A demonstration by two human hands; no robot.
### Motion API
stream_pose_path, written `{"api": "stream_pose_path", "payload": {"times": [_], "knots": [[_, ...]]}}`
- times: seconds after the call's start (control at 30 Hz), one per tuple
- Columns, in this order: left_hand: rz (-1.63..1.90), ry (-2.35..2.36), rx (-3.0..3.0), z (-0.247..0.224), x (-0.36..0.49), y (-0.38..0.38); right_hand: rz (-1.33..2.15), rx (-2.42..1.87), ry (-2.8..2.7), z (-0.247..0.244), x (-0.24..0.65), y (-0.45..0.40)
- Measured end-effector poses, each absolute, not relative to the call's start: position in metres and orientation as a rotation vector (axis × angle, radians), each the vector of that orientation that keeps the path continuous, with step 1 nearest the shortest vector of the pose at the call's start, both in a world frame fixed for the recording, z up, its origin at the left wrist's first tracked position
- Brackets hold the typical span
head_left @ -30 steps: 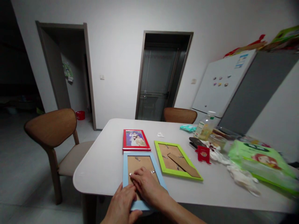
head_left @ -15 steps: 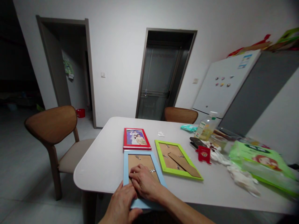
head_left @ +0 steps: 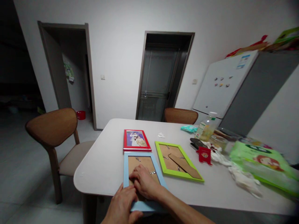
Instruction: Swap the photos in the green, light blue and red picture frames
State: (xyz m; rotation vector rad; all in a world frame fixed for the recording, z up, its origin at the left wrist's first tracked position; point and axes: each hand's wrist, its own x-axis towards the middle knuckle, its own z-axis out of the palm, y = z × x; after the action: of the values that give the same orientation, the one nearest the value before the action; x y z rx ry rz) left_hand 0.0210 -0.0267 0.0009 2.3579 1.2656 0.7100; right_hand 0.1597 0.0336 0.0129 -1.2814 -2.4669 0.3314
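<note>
A light blue frame (head_left: 125, 168) lies back side up at the table's near edge, its brown backing and metal clips showing. My left hand (head_left: 123, 200) grips its lower left edge, thumb at the near side. Over the backing rests my right hand (head_left: 144, 182), fingers curled and pressed down near the left inner edge; what is under the fingertips is hidden. Beyond the blue frame lies a red frame (head_left: 137, 140) with a photo facing up. To the right is a green frame (head_left: 178, 160), back up, with a brown stand leg (head_left: 183, 165) across it.
On the white table (head_left: 100, 165) at right are a bottle (head_left: 205, 127), a red card-like item (head_left: 204, 155), a dark object (head_left: 197, 143), crumpled tissues (head_left: 245, 180) and a green package (head_left: 263, 165). Wooden chairs stand left (head_left: 53, 127) and behind (head_left: 181, 115).
The view has shifted slightly, so the table things sit a little lower. My right hand's fingers have moved very slightly on the backing; my left hand keeps its place on the blue frame.
</note>
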Motion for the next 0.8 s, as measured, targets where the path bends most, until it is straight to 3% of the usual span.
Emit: {"api": "stream_pose_path", "payload": {"times": [0.27,0.47,0.8], "knots": [[0.71,1.285,2.436,0.002,0.019,-0.026,0.368,-1.302,-2.324,0.016,0.162,0.042],[0.692,1.24,2.524,-0.003,0.015,-0.024,0.078,-1.665,-2.237,0.017,0.166,0.077],[0.654,1.235,2.441,0.005,0.016,-0.025,0.033,-1.74,-2.255,0.004,0.161,0.096]]}}
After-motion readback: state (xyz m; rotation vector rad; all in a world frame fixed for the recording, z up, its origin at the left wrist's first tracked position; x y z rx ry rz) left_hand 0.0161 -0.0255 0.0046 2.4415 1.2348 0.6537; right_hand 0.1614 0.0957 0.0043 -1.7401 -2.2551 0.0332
